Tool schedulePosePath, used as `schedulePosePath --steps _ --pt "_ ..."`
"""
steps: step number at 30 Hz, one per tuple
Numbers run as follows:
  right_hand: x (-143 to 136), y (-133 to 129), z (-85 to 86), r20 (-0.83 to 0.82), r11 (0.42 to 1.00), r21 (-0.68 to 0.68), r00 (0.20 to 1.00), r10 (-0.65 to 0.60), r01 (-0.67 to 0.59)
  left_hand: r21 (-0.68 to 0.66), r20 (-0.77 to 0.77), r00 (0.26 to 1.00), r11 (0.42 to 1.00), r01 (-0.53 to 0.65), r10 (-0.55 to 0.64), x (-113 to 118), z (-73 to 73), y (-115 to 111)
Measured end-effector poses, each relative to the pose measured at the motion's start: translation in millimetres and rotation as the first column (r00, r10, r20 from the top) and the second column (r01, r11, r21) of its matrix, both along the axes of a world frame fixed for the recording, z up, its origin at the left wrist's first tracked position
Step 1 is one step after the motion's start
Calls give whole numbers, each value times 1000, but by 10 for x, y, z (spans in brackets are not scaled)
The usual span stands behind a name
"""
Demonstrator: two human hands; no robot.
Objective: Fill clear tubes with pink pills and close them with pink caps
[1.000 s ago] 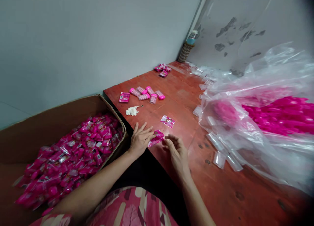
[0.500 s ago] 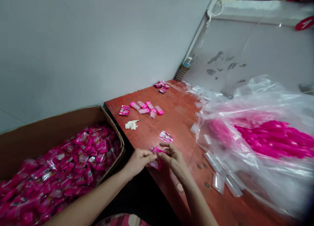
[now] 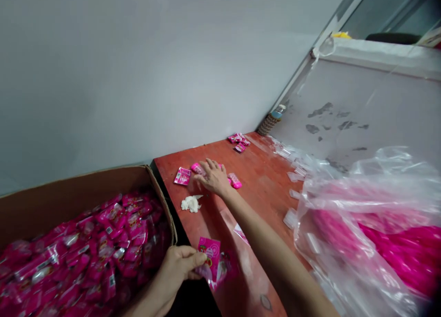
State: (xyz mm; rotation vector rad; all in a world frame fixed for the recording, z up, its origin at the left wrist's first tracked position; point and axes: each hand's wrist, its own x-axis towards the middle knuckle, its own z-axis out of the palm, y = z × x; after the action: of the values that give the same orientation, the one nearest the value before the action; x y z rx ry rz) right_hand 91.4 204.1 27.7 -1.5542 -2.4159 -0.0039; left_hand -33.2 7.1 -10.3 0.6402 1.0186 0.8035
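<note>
Worn red tabletop (image 3: 262, 179) meets a plain pale wall (image 3: 120, 78), with a scuffed panel (image 3: 389, 110) beyond, an open carton (image 3: 79, 181) of pink packets along the left edge and a clear plastic bag (image 3: 372, 193) of pink pieces at right. Pink printed packet (image 3: 214, 258) is at the table's near left edge, printed face toward the camera, long axis running roughly up-down in view, pinched between left hand (image 3: 188, 262) thumb and index finger. Right hand (image 3: 213, 177), fingers spread, is over the pink-capped tubes (image 3: 235, 181); contact cannot be told.
</note>
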Motion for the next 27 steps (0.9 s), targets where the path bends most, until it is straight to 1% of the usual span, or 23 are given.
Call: schedulePosePath --steps 2,3,5,7,9,12,16,19,21,23,27 --pt "-85 208 -62 120 999 -51 993 17 -11 -46 30 998 998 -45 47 -8 13 3" --pt "-81 282 -91 162 997 -81 986 30 -17 -70 40 997 995 -68 71 -8 24 8" --pt "20 366 -144 207 992 -124 977 52 -27 -116 60 992 988 -99 107 -6 48 23" --pt "218 357 -189 208 991 -129 976 67 -41 -146 80 989 983 -115 128 -8 67 42" --pt "465 260 -222 192 993 -110 979 73 -53 -157 108 986 981 -112 130 -16 75 58" --pt "843 -1 -252 182 993 -107 981 74 -55 -138 136 984 986 -99 118 -31 83 68" --pt "1277 -418 -288 217 991 -133 976 28 1 -124 142 982 986 -107 124 -43 113 59" --pt "1519 -681 -301 237 990 -137 971 5 29 -116 138 982 987 -110 126 -51 131 54" --pt "1595 -799 -287 218 991 -121 975 -27 54 -120 127 984 987 -111 126 -53 131 56" --pt "1575 -861 -259 195 993 -83 979 -65 82 -134 111 984 983 -126 142 -47 126 60" --pt "1332 -848 -211 222 994 -31 970 -97 106 -152 139 966 968 -199 220 -6 144 48"
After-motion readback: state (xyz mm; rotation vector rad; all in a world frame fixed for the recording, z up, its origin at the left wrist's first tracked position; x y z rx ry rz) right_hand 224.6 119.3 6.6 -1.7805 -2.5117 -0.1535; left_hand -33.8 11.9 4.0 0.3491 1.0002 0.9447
